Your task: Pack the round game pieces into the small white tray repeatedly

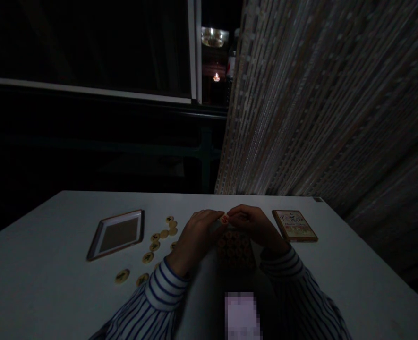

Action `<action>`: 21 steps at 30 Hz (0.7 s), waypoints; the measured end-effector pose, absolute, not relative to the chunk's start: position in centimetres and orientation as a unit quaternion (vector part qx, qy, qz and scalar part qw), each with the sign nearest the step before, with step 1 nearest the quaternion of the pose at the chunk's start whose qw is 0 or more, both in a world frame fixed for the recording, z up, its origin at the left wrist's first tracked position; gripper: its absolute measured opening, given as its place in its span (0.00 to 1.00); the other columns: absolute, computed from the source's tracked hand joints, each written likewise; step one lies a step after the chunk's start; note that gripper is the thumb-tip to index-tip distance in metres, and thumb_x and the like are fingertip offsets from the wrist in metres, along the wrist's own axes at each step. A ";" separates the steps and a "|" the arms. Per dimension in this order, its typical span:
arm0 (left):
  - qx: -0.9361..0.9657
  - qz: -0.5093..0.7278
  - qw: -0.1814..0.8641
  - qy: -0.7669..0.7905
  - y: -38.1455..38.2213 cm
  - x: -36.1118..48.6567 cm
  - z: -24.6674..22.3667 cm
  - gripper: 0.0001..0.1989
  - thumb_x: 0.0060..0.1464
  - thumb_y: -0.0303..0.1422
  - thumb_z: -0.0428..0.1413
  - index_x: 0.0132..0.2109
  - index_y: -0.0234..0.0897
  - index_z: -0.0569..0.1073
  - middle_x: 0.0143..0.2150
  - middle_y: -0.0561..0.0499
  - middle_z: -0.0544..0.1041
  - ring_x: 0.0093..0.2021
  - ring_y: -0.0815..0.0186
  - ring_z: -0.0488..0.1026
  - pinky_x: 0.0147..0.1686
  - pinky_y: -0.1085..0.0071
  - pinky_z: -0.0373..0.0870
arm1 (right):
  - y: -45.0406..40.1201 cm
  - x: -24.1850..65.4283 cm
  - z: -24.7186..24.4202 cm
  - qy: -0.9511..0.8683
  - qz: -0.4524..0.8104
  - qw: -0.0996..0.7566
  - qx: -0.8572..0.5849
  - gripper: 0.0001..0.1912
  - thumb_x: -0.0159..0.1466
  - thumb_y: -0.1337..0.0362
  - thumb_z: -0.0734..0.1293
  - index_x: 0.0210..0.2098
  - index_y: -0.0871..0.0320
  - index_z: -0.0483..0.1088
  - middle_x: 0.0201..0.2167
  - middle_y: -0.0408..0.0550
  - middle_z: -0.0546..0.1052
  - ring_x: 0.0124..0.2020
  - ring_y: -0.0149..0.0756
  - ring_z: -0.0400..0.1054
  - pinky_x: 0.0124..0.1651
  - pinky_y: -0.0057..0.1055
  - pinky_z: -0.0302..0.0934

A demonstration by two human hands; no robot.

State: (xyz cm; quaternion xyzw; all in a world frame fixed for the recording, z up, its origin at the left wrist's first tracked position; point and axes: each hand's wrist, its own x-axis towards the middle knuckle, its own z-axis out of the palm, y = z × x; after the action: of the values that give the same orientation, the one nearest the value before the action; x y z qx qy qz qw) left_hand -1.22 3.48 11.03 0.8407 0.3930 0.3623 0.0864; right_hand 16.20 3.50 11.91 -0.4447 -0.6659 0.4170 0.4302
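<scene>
A round xiangqi piece [224, 219] with a red character is held up between my two hands, near the middle of the table. The fingertips of my left hand [198, 236] pinch it from the left. From the right, the curled fingers of my right hand [254, 225] close on its other edge. Just below my hands, in shadow, several more xiangqi pieces [234, 248] sit close together in rows; whether a box holds them is too dark to tell. Loose pieces with dark characters, such as one xiangqi piece [148, 257], lie scattered left of my left forearm.
On the white table [63, 264], a shallow open tray or lid [118, 233] lies at the left. A flat box with printed characters [294, 225] lies at the right. Behind the table hang a string curtain [283, 104] and a dark window [88, 47]. A blurred pale patch is at the bottom.
</scene>
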 end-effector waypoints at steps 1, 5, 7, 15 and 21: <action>0.836 0.362 0.108 0.397 3.5 -1.2 11.1 0.12 0.51 0.35 0.52 0.44 0.39 0.69 0.39 0.50 0.74 0.40 0.65 0.70 0.41 0.67 0.66 | 3.5 16.3 11.9 -0.672 0.408 0.430 -0.445 0.09 0.53 0.60 0.66 0.31 0.57 0.71 0.28 0.44 0.75 0.31 0.32 0.69 0.33 0.27 0.62; 0.813 0.376 0.202 0.396 3.4 -1.1 11.5 0.12 0.53 0.36 0.50 0.44 0.39 0.71 0.38 0.51 0.75 0.39 0.67 0.71 0.40 0.71 0.68 | 3.7 16.7 11.7 -0.695 0.368 0.427 -0.447 0.09 0.53 0.59 0.65 0.32 0.57 0.71 0.28 0.45 0.75 0.30 0.32 0.68 0.33 0.28 0.62; 0.795 0.390 0.245 0.395 3.4 -1.0 11.6 0.12 0.53 0.37 0.49 0.43 0.39 0.72 0.38 0.51 0.76 0.39 0.68 0.72 0.40 0.72 0.68 | 3.8 16.8 11.6 -0.705 0.353 0.422 -0.448 0.10 0.54 0.59 0.65 0.32 0.57 0.72 0.29 0.45 0.76 0.31 0.32 0.68 0.33 0.28 0.61; 0.697 0.424 0.413 0.405 4.0 -0.8 11.4 0.11 0.51 0.34 0.51 0.38 0.35 0.74 0.37 0.50 0.77 0.39 0.66 0.72 0.41 0.71 0.68 | 3.7 17.1 11.8 -0.726 0.331 0.409 -0.443 0.10 0.55 0.60 0.64 0.33 0.57 0.73 0.30 0.44 0.76 0.32 0.32 0.68 0.34 0.27 0.61; 0.655 0.423 0.478 0.406 4.0 -0.7 11.5 0.12 0.47 0.36 0.54 0.37 0.33 0.74 0.36 0.49 0.77 0.38 0.65 0.72 0.40 0.71 0.67 | 3.7 17.1 12.0 -0.742 0.331 0.396 -0.428 0.09 0.56 0.62 0.63 0.33 0.58 0.73 0.31 0.45 0.76 0.33 0.32 0.69 0.36 0.26 0.61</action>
State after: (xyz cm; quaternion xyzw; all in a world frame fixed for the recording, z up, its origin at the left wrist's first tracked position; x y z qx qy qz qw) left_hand -0.69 3.97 11.51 0.6546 0.4057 0.4227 0.4778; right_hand 17.12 3.65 11.99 -0.4278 -0.7422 0.3311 0.3956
